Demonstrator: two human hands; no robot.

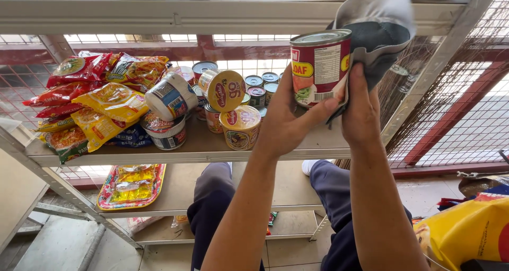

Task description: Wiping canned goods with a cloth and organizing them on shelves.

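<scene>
Tinned loaf can (pixel 319 67), rigid, weighty and slick-walled by the look of it, sits clasped round its side in the left hand (pixel 289 120) while the right hand (pixel 362 109) presses a soft grey cloth (pixel 379 29) against it.

Shelf (pixel 201 146) holds noodle packets (pixel 101 98), cups (pixel 241 127), tins (pixel 260 88).

Pale grey slotted-angle metal shelving unit (pixel 212 146) with beige boards, white wire mesh screen (pixel 466 128) behind on dark red painted frame (pixel 456 109), daylight beyond, worn grey concrete floor (pixel 58 244) below.
</scene>
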